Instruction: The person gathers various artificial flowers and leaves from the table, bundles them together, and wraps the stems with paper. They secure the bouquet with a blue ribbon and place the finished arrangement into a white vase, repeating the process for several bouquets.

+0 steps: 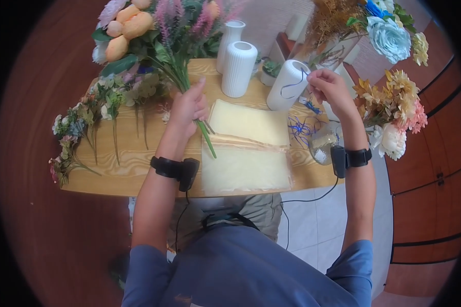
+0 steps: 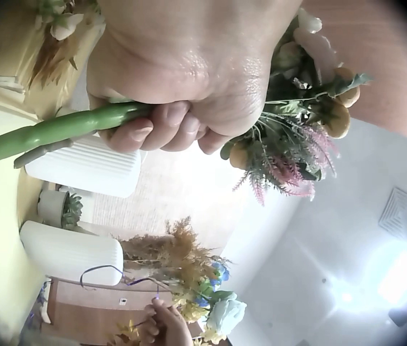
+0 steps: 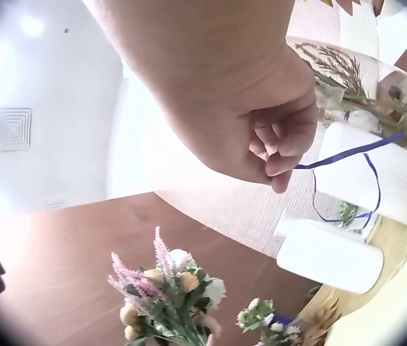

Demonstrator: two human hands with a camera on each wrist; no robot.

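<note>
My left hand grips the green stems of a bouquet of artificial flowers, its peach and pink blooms above the fist. Below the fist the stem ends stick out over the cream wrapping paper. In my right hand a thin blue ribbon is pinched between thumb and fingers. The ribbon hangs in a loose curl, overlapping a white ribbed vase in the head view. More blue ribbon lies tangled on the table, right of the paper.
Two more white vases and a small potted succulent stand at the back. Loose flower stems lie along the left of the wooden table. A glass vessel is at the right, with other flowers beyond it.
</note>
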